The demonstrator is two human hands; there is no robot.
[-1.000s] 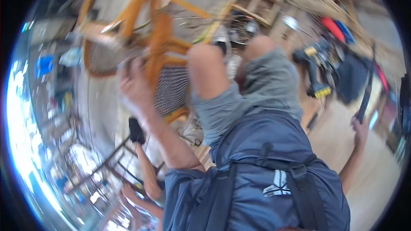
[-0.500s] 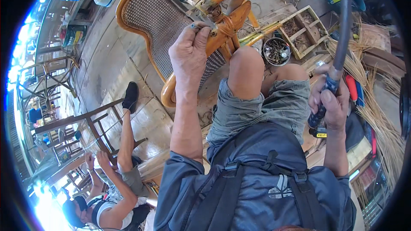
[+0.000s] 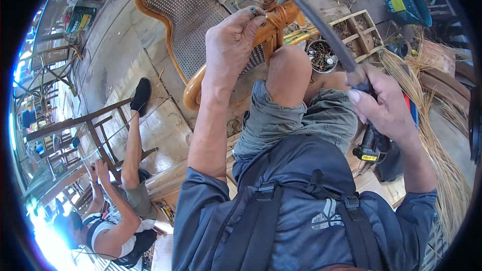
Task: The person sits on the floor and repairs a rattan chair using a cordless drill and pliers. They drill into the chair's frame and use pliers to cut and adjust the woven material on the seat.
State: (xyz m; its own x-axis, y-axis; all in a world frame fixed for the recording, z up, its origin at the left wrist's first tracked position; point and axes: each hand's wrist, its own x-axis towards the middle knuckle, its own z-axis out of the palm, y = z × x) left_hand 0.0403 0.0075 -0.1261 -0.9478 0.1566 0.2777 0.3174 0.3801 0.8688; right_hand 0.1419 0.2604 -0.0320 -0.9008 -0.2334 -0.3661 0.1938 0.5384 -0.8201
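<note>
Right hand (image 3: 385,108) grips a slim-shafted hammer (image 3: 324,31); left hand (image 3: 230,41) pinches a small round-ended piece (image 3: 252,10) by a glossy-framed, woven chair (image 3: 178,20).

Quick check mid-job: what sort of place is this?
Probably a furniture workshop, likely for cane or rattan work: a cane-panelled chair is before the person, the right hand holds a hammer, and long straw-coloured strands lie to the right.
</note>
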